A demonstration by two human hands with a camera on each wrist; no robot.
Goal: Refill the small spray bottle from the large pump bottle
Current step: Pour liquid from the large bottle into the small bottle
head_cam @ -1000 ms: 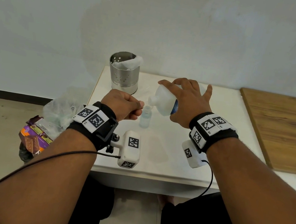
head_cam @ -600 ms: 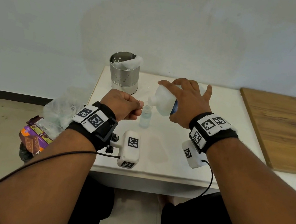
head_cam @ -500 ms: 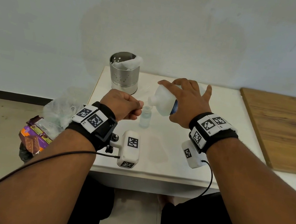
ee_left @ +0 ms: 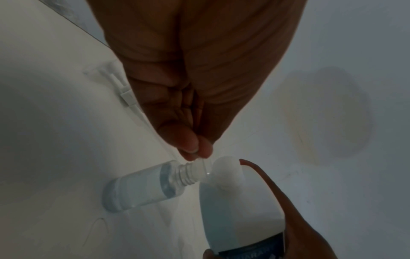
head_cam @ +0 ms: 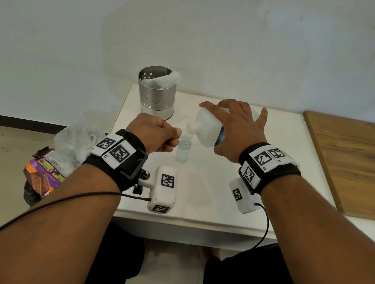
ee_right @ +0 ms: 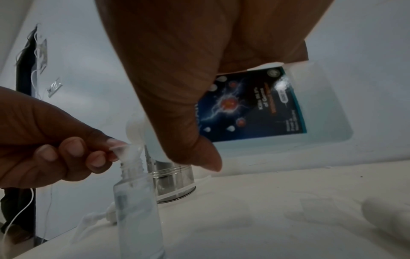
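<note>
The small clear spray bottle (head_cam: 183,153) (ee_left: 142,187) (ee_right: 137,210) stands uncapped on the white table (head_cam: 203,193), partly filled with clear liquid. A tiny clear funnel (ee_right: 131,152) (ee_left: 203,168) sits in its neck, and my left hand (head_cam: 158,135) (ee_left: 197,149) pinches the funnel's rim. My right hand (head_cam: 237,127) (ee_right: 177,105) grips the large white bottle (head_cam: 206,129) (ee_left: 235,210) (ee_right: 310,113) with the blue label. That bottle is tilted, its open mouth just over the funnel.
A loose white pump head (ee_left: 124,92) (ee_right: 95,217) lies on the table left of the small bottle. A perforated steel cup (head_cam: 156,91) stands at the back left. A wooden board (head_cam: 360,167) covers the right side. Plastic bags (head_cam: 57,159) lie on the floor to the left.
</note>
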